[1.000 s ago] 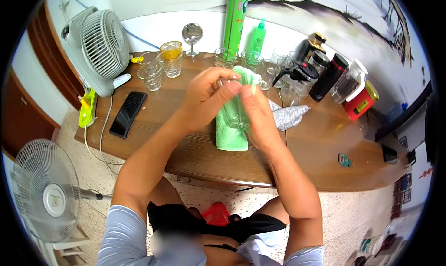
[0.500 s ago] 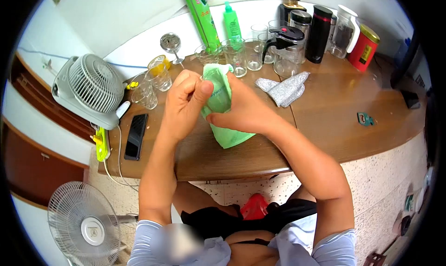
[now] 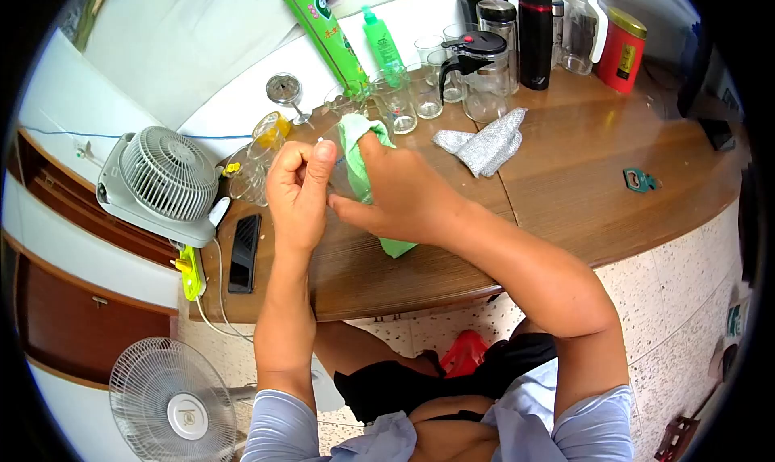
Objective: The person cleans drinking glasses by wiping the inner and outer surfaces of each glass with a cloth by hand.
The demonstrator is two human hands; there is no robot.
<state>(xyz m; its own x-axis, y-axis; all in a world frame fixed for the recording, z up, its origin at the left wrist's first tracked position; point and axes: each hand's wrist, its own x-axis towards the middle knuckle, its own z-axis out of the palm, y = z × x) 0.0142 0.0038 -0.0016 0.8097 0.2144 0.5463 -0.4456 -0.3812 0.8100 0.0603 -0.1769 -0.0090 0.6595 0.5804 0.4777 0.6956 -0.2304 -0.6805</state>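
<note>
Above the near edge of the table, my left hand (image 3: 299, 196) is closed round one side of a clear drinking glass (image 3: 337, 171). My right hand (image 3: 408, 189) presses a light green cloth (image 3: 355, 133) to the other side, its fingers bent over the top. Part of the cloth hangs below the right palm. Much of the glass is hidden by the hands and cloth. A silver-grey cloth (image 3: 492, 143) lies crumpled on the table beyond my right hand.
Several glasses (image 3: 395, 111), a glass teapot (image 3: 484, 99), green bottles (image 3: 383, 42) and flasks line the back. At left are more glasses, a phone (image 3: 244, 254), a grey fan (image 3: 161, 179) and a power strip (image 3: 190, 272). A bottle opener (image 3: 638, 180) lies at right.
The right hand has turned over, its fingers now over the glass's top. The green cloth has shifted, baring more of the glass on the left. The whole view has tilted slightly.
</note>
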